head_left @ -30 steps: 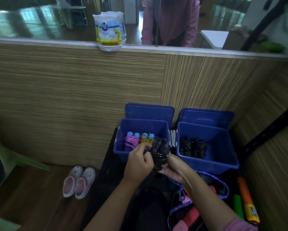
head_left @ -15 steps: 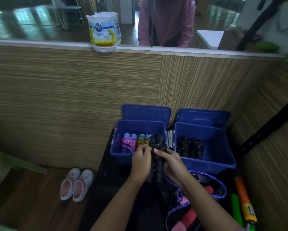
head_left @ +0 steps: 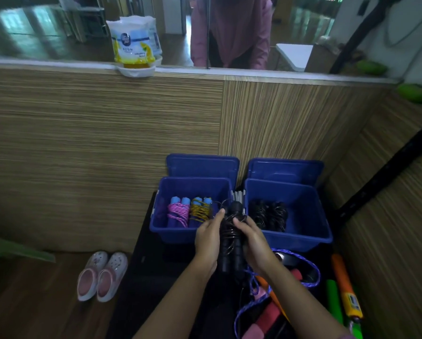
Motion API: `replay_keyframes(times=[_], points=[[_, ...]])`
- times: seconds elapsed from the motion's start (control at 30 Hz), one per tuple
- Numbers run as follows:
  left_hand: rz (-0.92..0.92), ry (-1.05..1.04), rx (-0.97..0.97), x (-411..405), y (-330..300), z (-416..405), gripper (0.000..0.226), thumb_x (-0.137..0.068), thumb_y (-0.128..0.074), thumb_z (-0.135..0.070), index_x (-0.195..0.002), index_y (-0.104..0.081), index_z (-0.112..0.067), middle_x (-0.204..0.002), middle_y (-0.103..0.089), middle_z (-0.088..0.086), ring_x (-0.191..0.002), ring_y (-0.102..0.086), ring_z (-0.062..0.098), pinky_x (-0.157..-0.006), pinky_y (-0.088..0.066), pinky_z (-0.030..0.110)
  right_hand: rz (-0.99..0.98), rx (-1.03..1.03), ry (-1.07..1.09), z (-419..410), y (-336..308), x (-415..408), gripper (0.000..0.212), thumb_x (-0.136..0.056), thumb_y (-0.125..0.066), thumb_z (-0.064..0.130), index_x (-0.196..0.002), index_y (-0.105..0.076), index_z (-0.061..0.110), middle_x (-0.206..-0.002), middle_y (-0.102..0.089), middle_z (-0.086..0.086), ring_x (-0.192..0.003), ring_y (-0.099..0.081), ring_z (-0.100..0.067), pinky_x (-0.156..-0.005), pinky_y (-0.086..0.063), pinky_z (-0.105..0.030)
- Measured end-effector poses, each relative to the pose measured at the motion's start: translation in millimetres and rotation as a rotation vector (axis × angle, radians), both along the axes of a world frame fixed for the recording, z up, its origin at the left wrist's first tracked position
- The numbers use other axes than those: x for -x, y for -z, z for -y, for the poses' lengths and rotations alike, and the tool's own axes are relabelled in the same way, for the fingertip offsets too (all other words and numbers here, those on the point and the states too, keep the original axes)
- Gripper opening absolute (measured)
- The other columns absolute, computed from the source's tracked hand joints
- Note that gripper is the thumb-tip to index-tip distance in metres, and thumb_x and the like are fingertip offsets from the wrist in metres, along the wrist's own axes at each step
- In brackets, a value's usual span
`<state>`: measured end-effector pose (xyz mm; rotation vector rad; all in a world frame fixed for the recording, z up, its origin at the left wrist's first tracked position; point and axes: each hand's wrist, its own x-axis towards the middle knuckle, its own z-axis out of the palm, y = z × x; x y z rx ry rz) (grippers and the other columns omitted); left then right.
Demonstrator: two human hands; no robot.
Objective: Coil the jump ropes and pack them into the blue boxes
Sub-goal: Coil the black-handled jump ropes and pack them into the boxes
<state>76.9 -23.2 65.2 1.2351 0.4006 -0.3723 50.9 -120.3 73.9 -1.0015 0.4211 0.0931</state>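
A black jump rope [head_left: 230, 237], its cord wound round its two upright handles, is held between both hands just in front of the gap between two blue boxes. My left hand [head_left: 206, 239] grips its left side and my right hand [head_left: 252, 243] grips its right side. The left blue box [head_left: 161, 231] holds a pink coiled rope [head_left: 178, 214] and a yellow coiled rope [head_left: 200, 211], both with blue handles. The right blue box [head_left: 310, 231] holds black coiled ropes [head_left: 268, 215]. A loose purple rope [head_left: 302, 263] lies under my right forearm.
Blue lids [head_left: 202, 166] lean on the wooden wall behind the boxes. Pink shoes [head_left: 102, 275] sit on the floor at left. Orange and green handles [head_left: 344, 289] lie at the right. An air freshener [head_left: 134, 45] stands on the ledge, with a person in pink [head_left: 232, 30] behind the glass.
The loose black loops have been pulled tight against the handles, which now stand upright between both hands. Both hands have shifted slightly toward the boxes.
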Motion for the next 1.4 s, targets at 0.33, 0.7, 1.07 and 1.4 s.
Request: replay_keyframes(times=[0.33, 0.7, 1.07, 1.4], points=[[0.1, -0.098, -0.011, -3.5, 8.1, 12.1, 0.012, -0.082, -0.074, -0.014, -0.089, -0.073, -0.004, -0.089, -0.074, 0.016, -0.092, -0.069, 0.034, -0.089, -0.055, 0.047, -0.017, -0.005, 0.064, 2.8, 8.7, 4.5, 0.031, -0.091, -0.057, 0.009, -0.117, -0.058, -0.007, -0.116, -0.062, -0.029, -0.106, -0.061, -0.038, -0.102, -0.043, -0.05], [0.146, -0.154, 0.124, -5.3, 7.5, 10.8, 0.015, -0.086, -0.069, -0.012, -0.098, -0.069, -0.003, -0.095, -0.073, 0.016, -0.091, -0.07, 0.029, -0.083, -0.056, 0.038, 0.054, 0.166, -0.013, 6.5, 3.4, 0.7, 0.028, -0.088, -0.064, 0.013, -0.113, -0.063, 0.002, -0.109, -0.069, -0.019, -0.105, -0.065, -0.033, -0.098, -0.049, -0.045], [-0.012, 0.122, 0.112, -22.9, -1.9, 56.4, 0.028, -0.095, -0.054, -0.039, -0.108, -0.066, -0.017, -0.098, -0.069, -0.002, -0.09, -0.065, 0.018, -0.074, -0.052, 0.038, 0.134, 0.375, 0.067, 78.5, -2.3, 11.8, 0.031, -0.079, -0.073, 0.008, -0.109, -0.066, 0.008, -0.105, -0.072, -0.012, -0.102, -0.067, -0.031, -0.099, -0.048, -0.049], [0.503, 0.371, -0.722, -59.9, 45.4, 111.3, 0.037, -0.094, -0.058, -0.022, -0.13, -0.057, -0.013, -0.13, -0.056, 0.001, -0.121, -0.051, 0.019, -0.101, -0.041, 0.029, -0.002, 0.422, 0.303, 176.7, 19.2, -1.0, 0.044, -0.065, -0.082, 0.018, -0.106, -0.067, 0.01, -0.102, -0.072, -0.012, -0.1, -0.067, -0.031, -0.099, -0.047, -0.051]])
